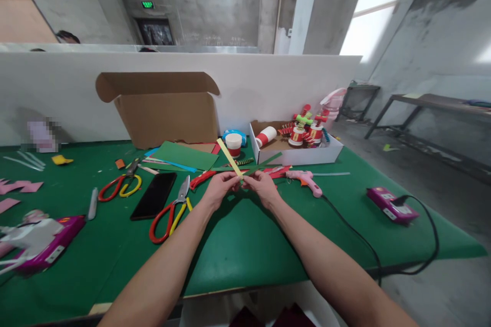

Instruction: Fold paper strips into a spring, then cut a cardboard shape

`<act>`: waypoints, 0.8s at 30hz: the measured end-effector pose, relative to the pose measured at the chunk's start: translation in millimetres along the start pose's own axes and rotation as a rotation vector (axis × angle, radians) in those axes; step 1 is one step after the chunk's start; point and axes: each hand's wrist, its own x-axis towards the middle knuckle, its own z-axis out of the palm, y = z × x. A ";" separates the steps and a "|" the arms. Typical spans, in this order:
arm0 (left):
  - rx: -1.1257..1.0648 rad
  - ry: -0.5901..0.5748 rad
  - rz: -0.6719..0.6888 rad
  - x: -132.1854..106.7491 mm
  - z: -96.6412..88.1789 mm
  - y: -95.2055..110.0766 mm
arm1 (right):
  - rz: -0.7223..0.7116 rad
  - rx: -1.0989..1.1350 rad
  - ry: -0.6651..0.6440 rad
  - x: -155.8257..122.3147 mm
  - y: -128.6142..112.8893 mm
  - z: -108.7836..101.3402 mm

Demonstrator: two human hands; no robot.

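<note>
1. The yellow strip (229, 157) and green strip (264, 163) cross above mid-bench (238, 245), pointing to 11 and 2 o'clock.
2. My left hand (219, 188) and right hand (264, 186) each pinch the crossing in a narrow grip, probably to hold the ends aligned.
3. My fingertips hide the overlap itself.
4. Scissors (169, 212) lie at 9 o'clock and a glue gun (305, 180) at 3 o'clock.

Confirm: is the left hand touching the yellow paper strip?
Touching. The head view shows fingertips of the left hand pinched on the lower end of the yellow paper strip, where it crosses the green strip.
</note>
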 end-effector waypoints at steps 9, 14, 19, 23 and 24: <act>-0.066 -0.011 0.014 2.5 -0.2 -6.4 | -0.023 0.050 0.030 1.8 1.4 3.3; -0.073 -0.003 0.014 3.9 -0.2 -8.6 | -0.040 0.024 0.024 0.7 2.2 3.3; -0.066 -0.003 0.014 4.1 0.7 -9.2 | -0.033 0.005 0.024 0.5 2.1 2.7; -0.079 0.007 0.006 3.7 0.6 -8.7 | -0.039 0.006 0.026 0.0 1.2 4.0; -0.081 0.014 0.006 3.5 0.7 -8.4 | -0.042 -0.003 0.025 -0.2 0.9 4.3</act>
